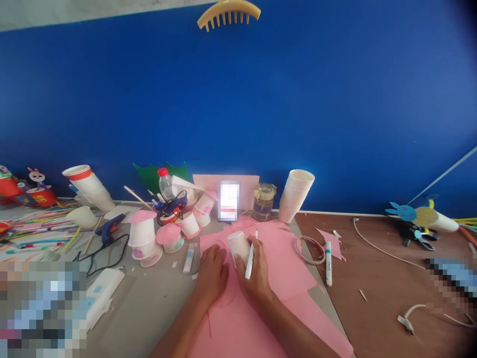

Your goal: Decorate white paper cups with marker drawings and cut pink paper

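On a sheet of pink paper, my left hand rests with its back up and its fingers laid on the sheet, holding nothing. My right hand grips a white paper cup that is tilted, its rim facing up and away from me. A white marker is tucked along the same hand, tip pointing up. Faint curved pencil-like lines show on the paper near my left hand. Fingers on the cup's far side are hidden.
Behind stand a lit phone, a glass jar and a cup stack. To the left are cup-and-pink-paper pieces, a glue tube and a glue gun. On the right lie a tape roll and another marker.
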A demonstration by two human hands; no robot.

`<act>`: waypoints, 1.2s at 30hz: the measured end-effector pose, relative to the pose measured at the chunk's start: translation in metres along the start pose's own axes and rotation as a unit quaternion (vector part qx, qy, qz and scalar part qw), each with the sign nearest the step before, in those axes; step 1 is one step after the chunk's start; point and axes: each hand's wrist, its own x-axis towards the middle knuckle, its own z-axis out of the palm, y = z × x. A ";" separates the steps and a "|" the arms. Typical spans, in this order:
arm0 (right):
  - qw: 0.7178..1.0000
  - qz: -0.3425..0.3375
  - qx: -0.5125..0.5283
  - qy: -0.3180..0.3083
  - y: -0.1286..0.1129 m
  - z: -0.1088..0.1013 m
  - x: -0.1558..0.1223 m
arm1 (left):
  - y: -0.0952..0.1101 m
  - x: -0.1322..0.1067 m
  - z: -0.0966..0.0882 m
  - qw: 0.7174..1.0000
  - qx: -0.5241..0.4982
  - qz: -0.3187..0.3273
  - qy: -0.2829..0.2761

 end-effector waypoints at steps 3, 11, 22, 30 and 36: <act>1.000 0.002 0.003 -0.001 0.000 0.000 0.000 | -0.001 0.000 0.001 1.000 -0.001 -0.003 0.009; 1.000 -0.005 0.000 0.004 0.003 0.003 -0.004 | -0.002 0.001 0.006 0.998 -0.042 -0.010 0.051; 1.000 0.008 -0.001 -0.008 0.001 0.000 -0.002 | 0.010 -0.002 0.002 0.995 -0.084 0.023 0.055; 0.998 -0.065 -0.008 -0.010 -0.010 -0.003 -0.003 | 0.017 -0.002 0.004 0.993 -0.104 0.010 0.049; 0.990 -0.093 0.101 -0.037 -0.019 -0.011 -0.002 | 0.018 0.002 -0.005 0.975 -0.194 -0.076 0.078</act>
